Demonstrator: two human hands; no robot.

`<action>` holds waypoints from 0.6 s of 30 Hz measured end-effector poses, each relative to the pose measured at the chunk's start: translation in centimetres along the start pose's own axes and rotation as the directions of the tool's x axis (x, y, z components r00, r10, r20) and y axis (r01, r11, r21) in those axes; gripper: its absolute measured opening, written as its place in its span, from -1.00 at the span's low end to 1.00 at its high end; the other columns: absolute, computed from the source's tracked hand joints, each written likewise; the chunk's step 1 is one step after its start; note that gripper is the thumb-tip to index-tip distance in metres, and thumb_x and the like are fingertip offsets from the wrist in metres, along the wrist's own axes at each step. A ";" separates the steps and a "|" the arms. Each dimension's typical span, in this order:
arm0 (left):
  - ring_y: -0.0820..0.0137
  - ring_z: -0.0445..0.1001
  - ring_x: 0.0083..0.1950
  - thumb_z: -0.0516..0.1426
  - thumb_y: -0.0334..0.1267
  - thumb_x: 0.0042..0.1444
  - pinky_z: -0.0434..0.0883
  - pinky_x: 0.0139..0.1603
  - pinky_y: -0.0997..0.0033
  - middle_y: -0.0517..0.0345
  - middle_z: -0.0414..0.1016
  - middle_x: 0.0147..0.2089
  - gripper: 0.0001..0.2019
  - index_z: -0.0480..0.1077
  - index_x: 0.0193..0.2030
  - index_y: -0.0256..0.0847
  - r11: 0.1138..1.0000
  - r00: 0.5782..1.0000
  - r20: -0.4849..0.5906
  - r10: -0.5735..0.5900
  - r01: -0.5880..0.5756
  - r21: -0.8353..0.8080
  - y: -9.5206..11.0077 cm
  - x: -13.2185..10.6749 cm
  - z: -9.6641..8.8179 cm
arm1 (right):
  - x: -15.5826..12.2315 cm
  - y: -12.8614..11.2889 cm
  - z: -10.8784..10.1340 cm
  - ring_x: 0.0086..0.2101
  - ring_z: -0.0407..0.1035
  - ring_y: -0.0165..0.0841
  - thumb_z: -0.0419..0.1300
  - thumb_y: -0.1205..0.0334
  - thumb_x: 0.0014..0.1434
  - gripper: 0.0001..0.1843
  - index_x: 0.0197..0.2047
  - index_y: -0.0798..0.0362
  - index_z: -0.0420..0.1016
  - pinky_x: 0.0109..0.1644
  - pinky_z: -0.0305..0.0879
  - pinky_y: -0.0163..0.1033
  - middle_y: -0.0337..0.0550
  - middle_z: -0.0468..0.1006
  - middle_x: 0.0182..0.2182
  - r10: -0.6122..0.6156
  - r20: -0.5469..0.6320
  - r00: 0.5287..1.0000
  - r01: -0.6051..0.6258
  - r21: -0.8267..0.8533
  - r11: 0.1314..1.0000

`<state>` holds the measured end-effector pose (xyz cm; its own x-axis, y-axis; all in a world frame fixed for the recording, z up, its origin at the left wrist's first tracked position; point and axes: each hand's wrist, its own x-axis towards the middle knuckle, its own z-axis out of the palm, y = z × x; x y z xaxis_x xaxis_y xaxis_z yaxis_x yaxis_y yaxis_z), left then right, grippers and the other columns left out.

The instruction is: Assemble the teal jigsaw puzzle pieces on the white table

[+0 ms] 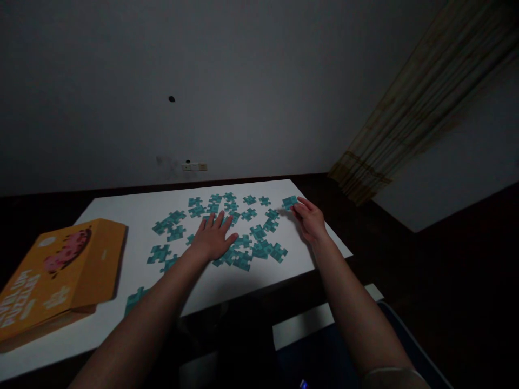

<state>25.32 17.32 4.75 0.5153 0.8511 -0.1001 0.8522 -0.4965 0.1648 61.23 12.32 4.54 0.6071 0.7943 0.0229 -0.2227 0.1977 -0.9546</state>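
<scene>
Holding piece (289, 202), left fingers (219, 220) hiding others (234, 216), box (67, 273) alongside

One head-worn view: left hand (213, 237) and right hand (310, 217) are viewed from behind and above, forward and down; table (140, 208) is framed beneath them, wall (259, 97) beyond, forearms (148, 319) nearest.

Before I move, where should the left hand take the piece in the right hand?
Probably by its free left edge, coming from the left: the right hand pinches the piece at its right end, and the rest juts out on the side where the left hand is. The piece looks thin and flat, so thumb and finger on opposite faces should suit.
</scene>
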 end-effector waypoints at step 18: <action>0.07 0.69 0.10 0.09 -0.29 0.45 0.62 0.21 -0.02 -0.10 0.74 0.02 -0.76 0.58 0.07 -0.16 0.969 0.744 -0.637 -0.201 0.055 -0.242 -5.4 -21.0 1.0 | -18.4 4.1 16.9 -0.35 0.61 -0.25 0.55 0.08 0.02 -0.72 -0.21 0.02 0.76 -0.21 0.47 -0.18 -0.09 0.77 -0.36 0.261 0.588 0.766 0.028 -0.436 0.900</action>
<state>9.96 1.98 4.98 0.1538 0.8416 0.5177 0.8323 -0.3928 0.3912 36.26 8.18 5.18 -0.0417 0.9975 -0.0572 0.1489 -0.0505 -0.9876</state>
